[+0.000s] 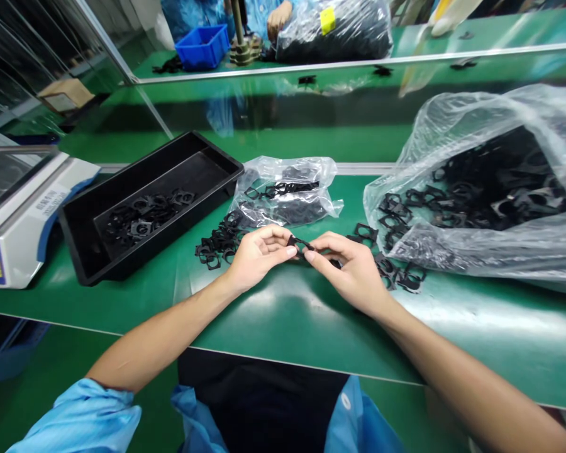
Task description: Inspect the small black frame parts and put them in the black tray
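Between the fingertips of my left hand [263, 257] and my right hand [351, 267] is a small black ring-shaped plastic part [300, 242]. Both hands pinch it, one at each side, just above the green table. More such parts lie loose in a pile [219, 242] beyond my left hand. Others are scattered near my right hand, by the mouth of a large clear plastic bag [481, 242] full of them. Behind my hands lies a smaller clear bag [287, 207] with black parts in it. My right palm partly hides something black under it.
On the left, a black tray [207, 182] holds a heap of the same parts, next to a white weighing scale [33, 226]. A clear partition with a metal rail [358, 168] runs behind. Beyond it are a blue bin [202, 47], a wrapped bag [334, 38] and a co-worker's hand [279, 19].
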Available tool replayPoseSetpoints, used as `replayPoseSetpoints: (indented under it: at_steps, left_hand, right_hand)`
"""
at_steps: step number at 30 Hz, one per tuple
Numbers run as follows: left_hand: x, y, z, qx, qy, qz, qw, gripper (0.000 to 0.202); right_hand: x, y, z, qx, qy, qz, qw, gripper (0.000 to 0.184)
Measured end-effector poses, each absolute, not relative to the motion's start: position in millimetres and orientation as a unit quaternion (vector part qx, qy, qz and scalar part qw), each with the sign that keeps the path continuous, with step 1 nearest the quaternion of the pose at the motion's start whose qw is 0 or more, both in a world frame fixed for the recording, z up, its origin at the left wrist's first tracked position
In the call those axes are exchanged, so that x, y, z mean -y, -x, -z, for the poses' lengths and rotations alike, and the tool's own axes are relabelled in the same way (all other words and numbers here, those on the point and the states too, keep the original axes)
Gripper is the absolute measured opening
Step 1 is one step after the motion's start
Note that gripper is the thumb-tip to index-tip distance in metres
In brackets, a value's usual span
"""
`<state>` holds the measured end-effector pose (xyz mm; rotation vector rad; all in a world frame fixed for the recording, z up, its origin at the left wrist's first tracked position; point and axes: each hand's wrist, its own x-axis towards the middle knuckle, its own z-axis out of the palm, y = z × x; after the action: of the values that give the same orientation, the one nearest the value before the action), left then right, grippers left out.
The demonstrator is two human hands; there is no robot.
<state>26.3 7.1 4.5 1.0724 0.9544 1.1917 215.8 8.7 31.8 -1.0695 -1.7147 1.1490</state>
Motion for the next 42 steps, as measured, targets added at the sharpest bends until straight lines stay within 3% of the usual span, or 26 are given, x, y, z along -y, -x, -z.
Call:
replayPoseSetpoints:
  at_steps: [5, 13, 20, 30, 42]
  left_hand:
    - [-7.3, -25.7, -6.3, -0.401, -0.445, -0.507, 0.620, 0.039]
    - [-5.8, -25.9, -9.0, -0.410, -0.432, -0.499, 0.630, 0.038]
    - [-6.8, -26.3, -8.3, -0.412, -0.416, -0.511, 0.629, 0.037]
    - [-6.9, -23.2, -11.8, -0.370, -0.372, -0.456, 0.719, 0.040]
    - [-9.8, -18.5, -13.9, -0.382, -0.428, -0.403, 0.713, 0.024]
  right_hand:
    - [-8.6, -213.7, -34.2, 0.626, 0.405, -0.540, 0.391, 0.035]
    - [-11.5, -215.1, -33.5, 0.576, 0.388, -0.617, 0.371, 0.037]
    - [-10.9, -214.8, -34.5, 0.604, 0.394, -0.583, 0.375, 0.044]
    - [-6.5, -215.0, -35.9, 0.636, 0.374, -0.557, 0.382, 0.036]
    - [-7.7, -215.3, -32.7, 0.626, 0.407, -0.551, 0.373, 0.036]
